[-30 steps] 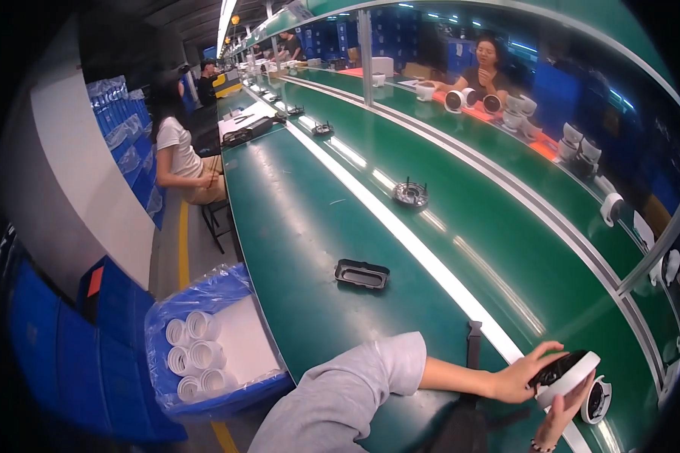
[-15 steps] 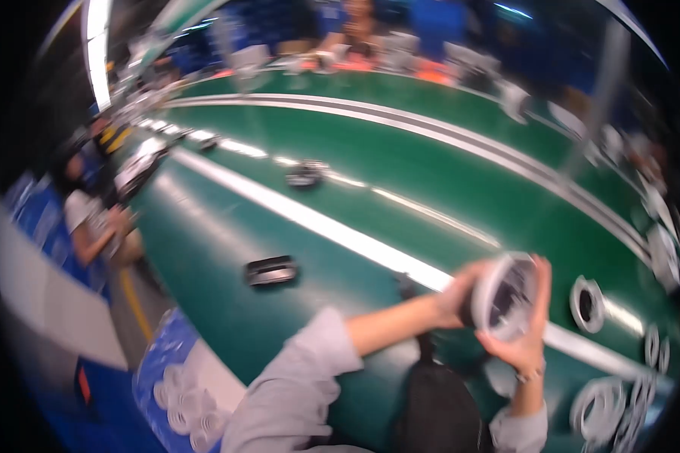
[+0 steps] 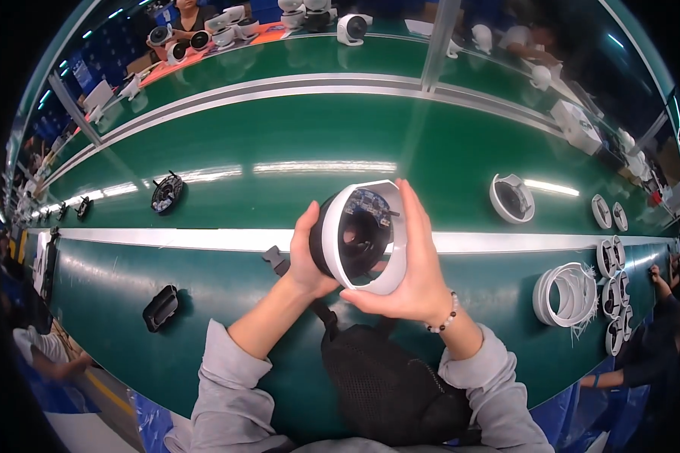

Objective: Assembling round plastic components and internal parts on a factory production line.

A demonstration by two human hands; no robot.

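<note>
Both my hands hold one round housing above the pale strip of the bench. It is a white ring [image 3: 389, 278] with a black round part [image 3: 326, 230] set at its left side. Through its open side shows a blue circuit board [image 3: 369, 202] above a dark hollow. My left hand [image 3: 304, 257] is closed round the black part from the left. My right hand [image 3: 419, 275], with a beaded bracelet at the wrist, grips the white ring from the right, thumb along its lower edge. The palm side of both hands is hidden.
A black bag [image 3: 385, 381] with a buckle strap lies nearest me. At left are a black oblong part [image 3: 160, 308] and a dark circuit assembly [image 3: 166, 192]. A stack of white rings [image 3: 542, 298] and a white housing [image 3: 499, 198] are at right. People sit around the benches.
The view has swung round, so the bench now runs across the picture and my hands appear nearer its middle. Both hands still grip the housing, and the blur has gone.
</note>
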